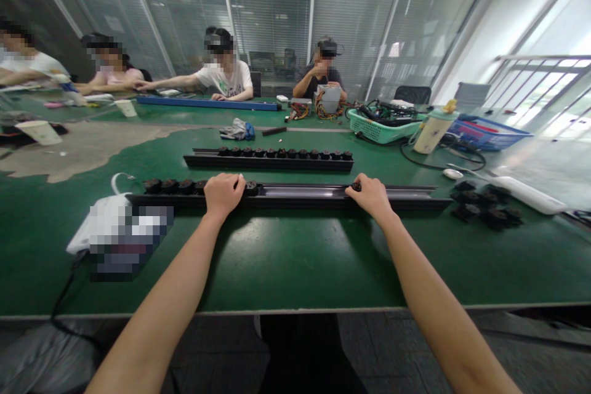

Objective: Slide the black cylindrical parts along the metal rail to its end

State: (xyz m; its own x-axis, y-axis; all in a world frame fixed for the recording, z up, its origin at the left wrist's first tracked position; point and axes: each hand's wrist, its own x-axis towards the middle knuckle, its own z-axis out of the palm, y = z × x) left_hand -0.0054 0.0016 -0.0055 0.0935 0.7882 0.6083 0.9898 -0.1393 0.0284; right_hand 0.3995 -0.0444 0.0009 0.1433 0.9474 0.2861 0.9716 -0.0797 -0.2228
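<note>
Long, straight, black channel-shaped rail (300, 203), probably metal, lying across the middle of the frame on the green-topped bench (295, 271). A row of round black pieces (169, 186) fills its left part; a bare, shiny strip shows between the hands. The left hand (225, 192) curls over the row; whether it grips or merely rests cannot be told. The right hand (370, 194) has thumb and fingers closed about a small dark round piece (356, 186) at the channel. The rail should prove stiff, fairly light and smooth, best held by its side walls; the pieces look small and hard, best pinched at the rim. Behind lies a shorter black rail (268, 164) with its own row; at right centre, a blurred cluster of loose black pieces (466, 210). Hidden: the pieces beneath the left hand and the right fingertips' exact contact.
</note>
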